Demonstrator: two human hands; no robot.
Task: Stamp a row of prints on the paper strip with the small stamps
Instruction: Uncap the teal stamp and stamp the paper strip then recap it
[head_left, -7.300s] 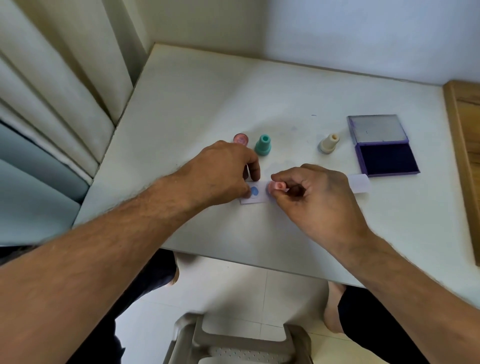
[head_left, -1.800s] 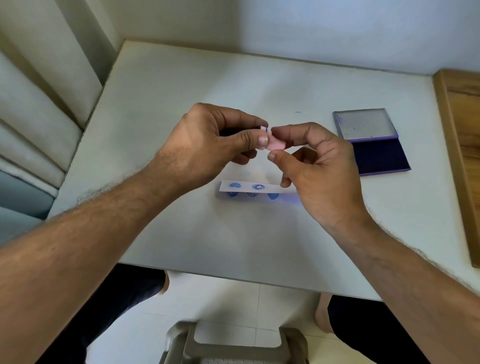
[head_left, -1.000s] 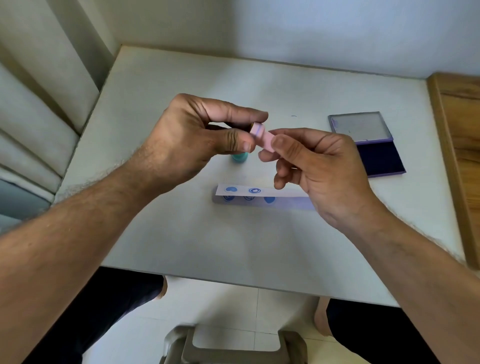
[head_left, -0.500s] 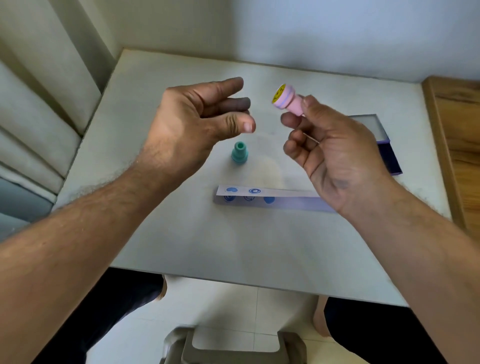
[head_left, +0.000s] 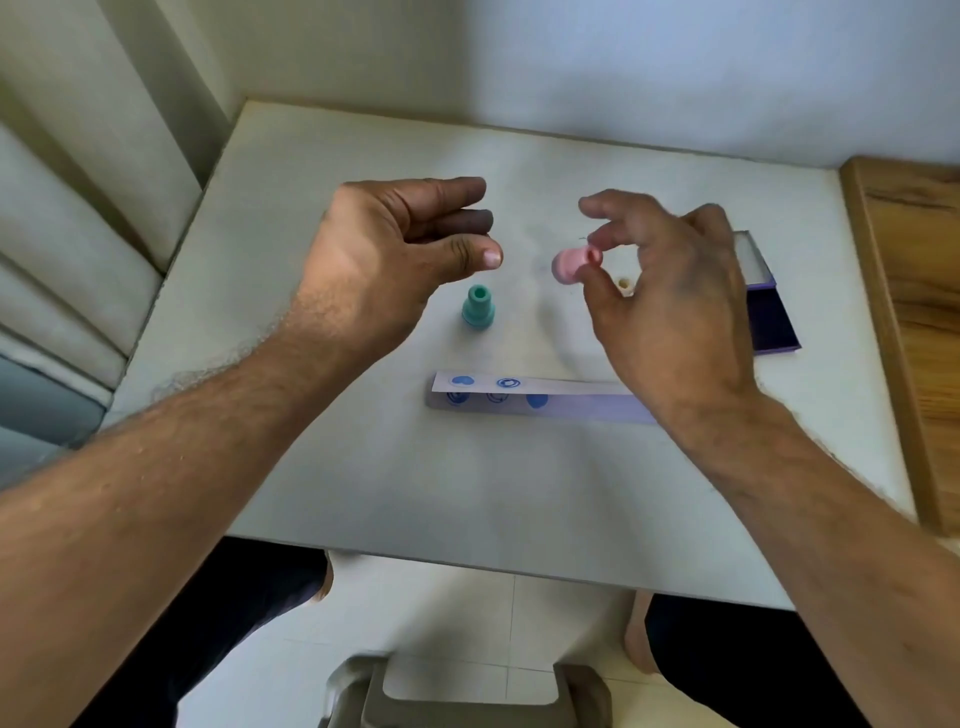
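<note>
A white paper strip (head_left: 566, 397) lies across the middle of the table (head_left: 363, 467), with blue prints at its left end. My right hand (head_left: 670, 306) is raised above its right part and pinches a small pink stamp (head_left: 571, 264) between thumb and fingertips. My left hand (head_left: 395, 260) hovers to the left at the same height, fingers loosely curled and holding nothing. A teal stamp (head_left: 478, 307) stands upright on the table between the hands, behind the strip. A cream stamp (head_left: 625, 286) peeks out behind my right fingers.
A purple ink pad (head_left: 769, 317) lies open at the right, mostly hidden by my right hand. A wooden surface (head_left: 919, 312) borders the table's right edge. A curtain hangs at the left. A grey stool (head_left: 467, 691) stands on the floor below.
My right hand has turned the pink stamp over and lowered it toward the table. My left hand let go of it about a second ago and stays apart.
</note>
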